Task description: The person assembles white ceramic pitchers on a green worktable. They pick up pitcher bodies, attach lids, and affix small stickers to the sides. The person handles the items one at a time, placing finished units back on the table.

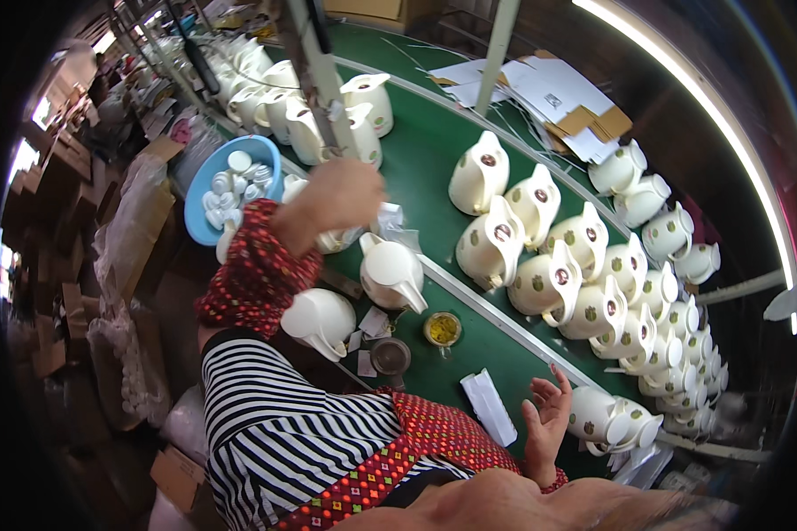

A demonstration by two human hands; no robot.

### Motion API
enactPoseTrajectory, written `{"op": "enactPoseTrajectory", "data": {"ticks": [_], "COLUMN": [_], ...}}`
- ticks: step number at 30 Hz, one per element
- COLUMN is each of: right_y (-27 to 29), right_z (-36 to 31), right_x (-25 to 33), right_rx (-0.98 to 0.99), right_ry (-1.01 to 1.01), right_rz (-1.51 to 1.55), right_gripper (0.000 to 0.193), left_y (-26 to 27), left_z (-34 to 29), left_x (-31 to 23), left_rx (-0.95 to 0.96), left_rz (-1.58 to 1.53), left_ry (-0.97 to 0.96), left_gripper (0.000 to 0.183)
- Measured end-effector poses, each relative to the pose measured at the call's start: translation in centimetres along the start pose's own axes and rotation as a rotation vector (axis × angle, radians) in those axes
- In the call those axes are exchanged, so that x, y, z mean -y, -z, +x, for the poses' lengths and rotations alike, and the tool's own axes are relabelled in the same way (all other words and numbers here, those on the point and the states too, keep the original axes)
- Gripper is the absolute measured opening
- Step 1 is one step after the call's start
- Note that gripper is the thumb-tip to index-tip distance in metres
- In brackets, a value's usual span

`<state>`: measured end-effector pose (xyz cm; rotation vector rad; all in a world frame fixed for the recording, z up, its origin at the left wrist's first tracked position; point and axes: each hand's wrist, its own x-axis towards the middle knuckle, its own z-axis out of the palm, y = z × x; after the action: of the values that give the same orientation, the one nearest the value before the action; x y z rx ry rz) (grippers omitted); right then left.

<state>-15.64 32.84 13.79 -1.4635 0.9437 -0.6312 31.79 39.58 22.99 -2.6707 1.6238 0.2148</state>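
Note:
My left hand (335, 202), in a red patterned sleeve cuff, is raised over the left part of the green table. It is smeared by motion and its fingers are hidden, so whether it holds anything does not show. Just below it stand cream vacuum jugs, one with a white lid (391, 270) and another white one (319, 320) nearer me. My right hand (547, 416) is held up empty with fingers apart, beside a cream jug lying on its side (598, 414). A folded white paper strip (488, 405) lies to its left.
A blue basin (192, 199) of white caps stands at the left. Rows of cream jugs (549, 283) fill the belt's right side, more (279, 97) the far left. A metal post (314, 75) rises near my left hand. A glass mug with yellow contents (442, 329) stands mid-table.

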Motion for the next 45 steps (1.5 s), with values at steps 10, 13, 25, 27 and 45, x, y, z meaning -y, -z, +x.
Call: {"op": "enactPoseTrajectory", "data": {"ticks": [10, 13, 25, 27, 45], "right_y": [-5.6, -7.2, -10.7, -9.9, -7.3], "right_z": [1.1, 0.9, 1.6, 2.6, 1.3], "right_x": [0.5, 0.6, -2.6, -4.5, 3.4], "right_rx": [0.069, 0.031, 0.060, 0.123, 0.264], "right_ry": [-0.053, -0.084, -0.147, -0.131, -0.041], "right_rz": [0.009, 0.038, 0.021, 0.097, 0.341], "right_gripper": [0.064, 0.063, 0.065, 0.065, 0.042], "left_y": [-15.0, -16.0, -16.4, -18.2, 0.2], "left_z": [13.0, 16.6, 19.1, 19.0, -1.4], "left_x": [26.8, 28.1, 29.1, 27.6, 25.8], "left_rx": [-0.230, -0.140, 0.112, 0.070, -0.490], "left_rz": [0.439, 0.497, -0.048, -0.139, -0.162], "left_ry": [0.218, 0.167, -0.157, -0.074, 0.133], "left_gripper": [0.071, 0.082, 0.086, 0.074, 0.044]}}
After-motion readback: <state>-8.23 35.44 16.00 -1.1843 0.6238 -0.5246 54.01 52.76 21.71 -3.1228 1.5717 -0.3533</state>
